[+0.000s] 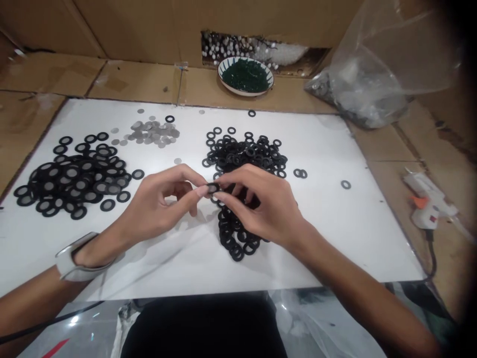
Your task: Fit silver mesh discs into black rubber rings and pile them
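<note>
and here we are, both hands up close together over the white flat tabletop [335,214], a small black round ring with a grey middle [212,188] caught between them! the left hand [164,199] has thumb and forefinger narrowed on its left edge, the right hand [257,196] pinches close at its right edge. one uneven squeeze, i reckon, and the grey middle could tip or pop out; whether it sits flat i can't tell from here. should the pinch slip, that ring could drop by the heap of black open-centred rings [240,154] right beside and under the right hand, and a low wrist might scatter those. the heap of black grey-centred rings [74,181] lies well apart, left of the left hand
</note>
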Motion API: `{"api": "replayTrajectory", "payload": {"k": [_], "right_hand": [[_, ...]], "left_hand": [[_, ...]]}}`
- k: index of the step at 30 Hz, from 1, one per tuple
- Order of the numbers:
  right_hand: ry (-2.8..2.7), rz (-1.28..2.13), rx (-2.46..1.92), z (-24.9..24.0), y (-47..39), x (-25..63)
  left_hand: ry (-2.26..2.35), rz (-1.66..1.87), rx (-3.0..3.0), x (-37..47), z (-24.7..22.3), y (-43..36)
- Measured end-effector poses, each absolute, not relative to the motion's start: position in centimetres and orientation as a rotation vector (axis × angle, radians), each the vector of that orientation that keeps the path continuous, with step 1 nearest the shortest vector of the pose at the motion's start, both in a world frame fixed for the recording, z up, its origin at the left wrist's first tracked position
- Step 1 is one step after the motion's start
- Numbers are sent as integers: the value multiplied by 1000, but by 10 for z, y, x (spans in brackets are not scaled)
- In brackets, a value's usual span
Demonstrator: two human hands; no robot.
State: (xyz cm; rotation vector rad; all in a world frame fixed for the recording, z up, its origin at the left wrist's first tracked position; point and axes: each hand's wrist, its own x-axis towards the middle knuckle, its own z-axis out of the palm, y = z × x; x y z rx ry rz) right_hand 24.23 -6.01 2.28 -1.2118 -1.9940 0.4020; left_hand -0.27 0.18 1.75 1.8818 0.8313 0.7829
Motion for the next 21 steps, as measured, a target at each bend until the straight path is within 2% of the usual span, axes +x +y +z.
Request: {"api": "replayTrajectory", "payload": {"k": [2,5,13,21], "right_hand": [[-1768,662,-1168,21,-57,241],[-1589,790,-1120,17,-55,237],[-1508,803,-1108,6,-52,232],[-1520,566,-1096,5,-57,221]], "left_hand": [[842,823,1740,-1,20,0],[835,817,1662,1,19,-1],[816,867,1712,2,13,-5],[819,920,1667,5,14,-12]]}}
